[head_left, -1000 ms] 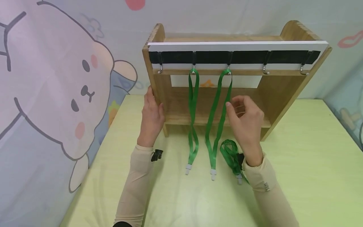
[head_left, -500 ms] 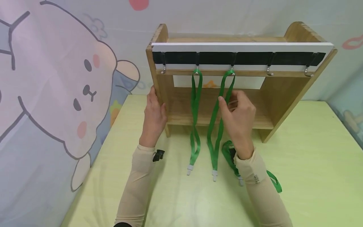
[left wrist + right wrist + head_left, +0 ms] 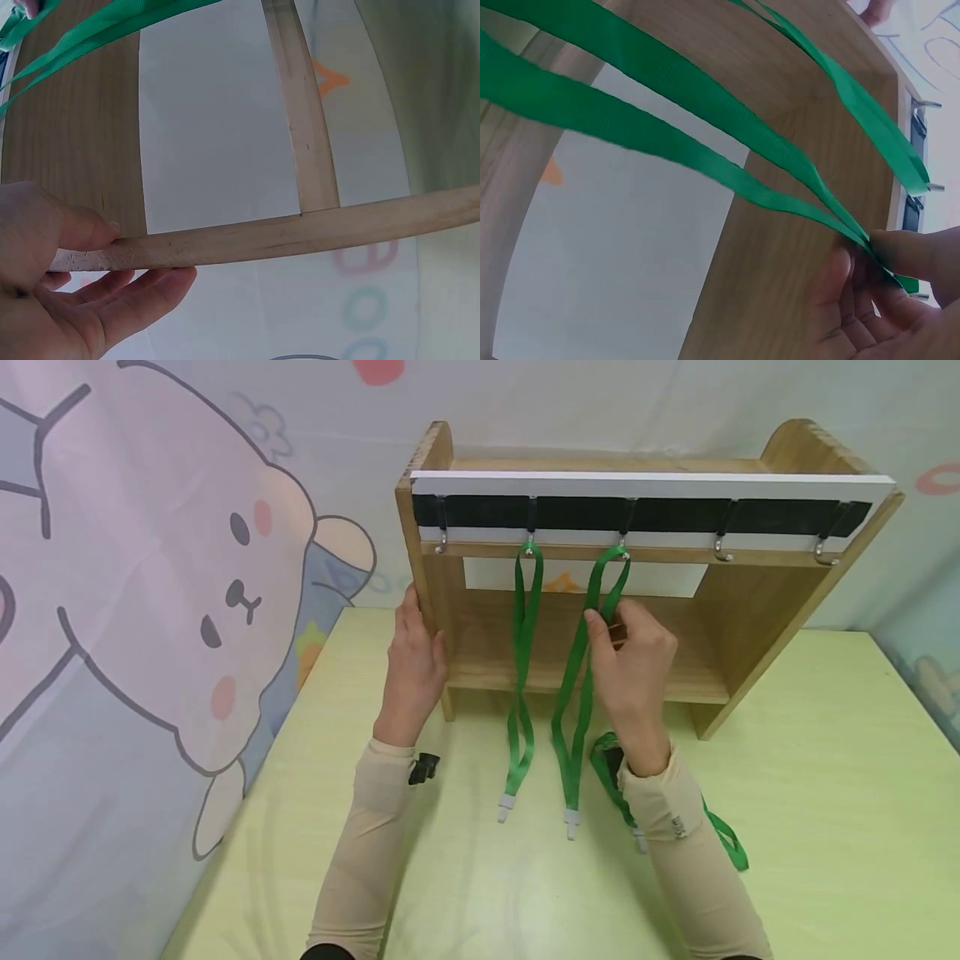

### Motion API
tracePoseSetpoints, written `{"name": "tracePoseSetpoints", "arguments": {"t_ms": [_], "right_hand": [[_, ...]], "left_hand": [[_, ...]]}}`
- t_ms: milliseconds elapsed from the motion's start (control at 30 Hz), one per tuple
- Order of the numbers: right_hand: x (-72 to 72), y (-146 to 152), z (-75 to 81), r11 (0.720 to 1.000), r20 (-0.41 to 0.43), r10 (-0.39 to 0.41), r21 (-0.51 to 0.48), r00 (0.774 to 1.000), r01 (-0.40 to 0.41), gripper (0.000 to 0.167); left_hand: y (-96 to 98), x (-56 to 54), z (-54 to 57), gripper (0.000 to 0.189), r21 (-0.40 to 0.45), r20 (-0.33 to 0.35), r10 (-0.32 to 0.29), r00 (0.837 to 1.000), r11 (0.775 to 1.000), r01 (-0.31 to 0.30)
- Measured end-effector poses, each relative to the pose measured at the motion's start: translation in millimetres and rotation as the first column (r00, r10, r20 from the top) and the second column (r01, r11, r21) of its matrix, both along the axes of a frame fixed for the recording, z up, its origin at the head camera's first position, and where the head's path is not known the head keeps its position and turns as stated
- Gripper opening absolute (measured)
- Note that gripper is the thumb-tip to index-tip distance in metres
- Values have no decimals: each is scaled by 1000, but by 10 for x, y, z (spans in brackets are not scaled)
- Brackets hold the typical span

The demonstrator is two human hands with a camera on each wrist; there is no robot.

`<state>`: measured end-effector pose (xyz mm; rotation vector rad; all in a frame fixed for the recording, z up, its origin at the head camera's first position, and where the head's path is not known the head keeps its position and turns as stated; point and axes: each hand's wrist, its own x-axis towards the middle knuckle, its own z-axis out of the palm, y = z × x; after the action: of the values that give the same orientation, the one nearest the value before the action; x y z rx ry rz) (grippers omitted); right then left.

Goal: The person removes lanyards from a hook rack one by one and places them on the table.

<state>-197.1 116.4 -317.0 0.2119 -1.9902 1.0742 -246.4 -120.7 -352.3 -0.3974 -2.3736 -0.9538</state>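
My left hand (image 3: 411, 668) grips the left side panel of a wooden shelf (image 3: 247, 240), thumb on the inner face and fingers on the outer one. My right hand (image 3: 633, 668) pinches a green lanyard (image 3: 682, 82) between thumb and fingers, drawing its two straps together just below the hook (image 3: 622, 545) it hangs from. A grey-white clip (image 3: 572, 823) dangles at its lower end. Left of it, a second green lanyard (image 3: 528, 635) hangs from another hook (image 3: 531, 540). A third green lanyard (image 3: 609, 783) lies on the table, partly hidden under my right forearm.
A white board with a black strip (image 3: 682, 516) spans the shelf front and carries several metal hooks; nothing hangs on the far-left one or the two at right. The pale yellow-green table (image 3: 825, 777) extends around the shelf. A patterned cloth (image 3: 150, 652) stands behind.
My right hand has moved left to the hanging lanyard and closed on its straps, bringing them together near the hook. My left hand keeps its grip; the whole view shifts slightly right.
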Motion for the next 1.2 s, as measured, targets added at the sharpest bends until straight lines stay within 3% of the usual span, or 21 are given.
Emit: {"name": "tracePoseSetpoints", "arguments": {"t_ms": [167, 333, 500, 600, 700, 900, 1100, 1200], "right_hand": [[26, 57, 46, 998, -23, 32, -56, 999, -33, 15], [87, 97, 131, 991, 5, 78, -107, 997, -77, 11], [142, 167, 131, 965, 64, 207, -180, 976, -192, 10], [164, 225, 119, 919, 128, 338, -258, 932, -298, 12], [184, 293, 105, 853, 204, 467, -361, 860, -378, 16], [210, 407, 39, 756, 322, 608, -512, 726, -407, 14], [224, 474, -43, 705, 380, 680, -576, 628, -415, 14], [244, 500, -81, 698, 409, 695, -583, 592, -416, 16]], "left_hand": [[5, -1, 7, 64, -9, -6, 5, 1000, 1000, -5], [-1, -1, 11, 63, -4, 15, 13, 1000, 1000, -13], [3, 12, 11, 63, 5, 33, 12, 999, 1000, -13], [9, 9, 18, 62, 5, 27, 10, 1000, 1000, -10], [20, 2, 24, 62, 8, 25, 7, 1000, 1000, -7], [24, -4, -5, 62, 3, 18, 8, 1000, 1000, -8], [21, -9, 3, 61, -4, -4, 18, 1000, 1000, -18], [26, -12, 5, 61, 0, -1, 16, 1000, 1000, -16]]}}
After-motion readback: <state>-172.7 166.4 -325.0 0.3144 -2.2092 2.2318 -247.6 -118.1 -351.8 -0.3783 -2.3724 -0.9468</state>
